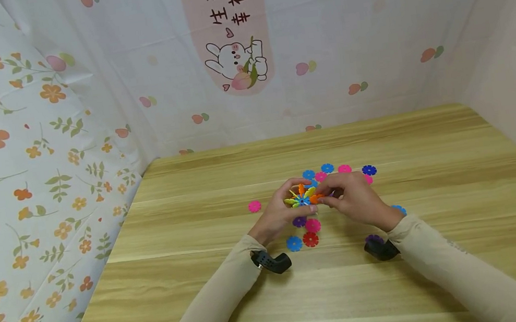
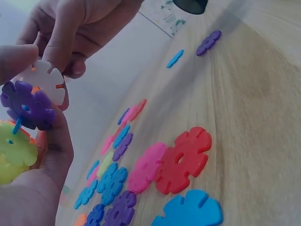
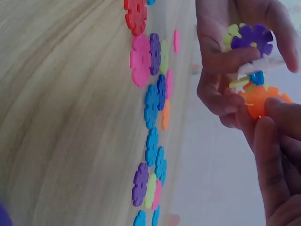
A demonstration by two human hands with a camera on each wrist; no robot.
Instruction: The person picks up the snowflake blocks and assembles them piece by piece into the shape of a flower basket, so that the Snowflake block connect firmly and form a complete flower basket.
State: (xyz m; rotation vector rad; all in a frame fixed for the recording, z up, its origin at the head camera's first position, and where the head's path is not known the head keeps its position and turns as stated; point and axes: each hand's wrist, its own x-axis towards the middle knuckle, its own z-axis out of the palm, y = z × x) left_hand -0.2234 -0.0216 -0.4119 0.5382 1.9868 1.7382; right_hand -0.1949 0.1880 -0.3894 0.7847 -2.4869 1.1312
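Note:
My left hand (image 1: 275,214) holds a cluster of interlocking flower-shaped plastic discs (image 1: 302,200), raised over the table. A blue disc sits at the cluster's middle, with yellow and orange discs standing out around it. On its sides the left wrist view shows a purple disc (image 2: 33,106), a whitish disc (image 2: 49,82) and a yellow disc (image 2: 16,153). Between thumb and finger, my right hand (image 1: 358,197) pinches an orange disc (image 3: 261,101) at the cluster's right side. Its inner edge meets the blue piece (image 3: 257,77). Fingers partly hide the cluster.
Loose discs lie on the wooden table (image 1: 182,295) under and around my hands. Nearest me are a red disc (image 1: 311,239) and a blue disc (image 1: 294,243). A pink disc (image 1: 255,206) lies to the left, a dark blue disc (image 1: 369,170) at back right. Patterned cloth (image 1: 165,87) hangs behind.

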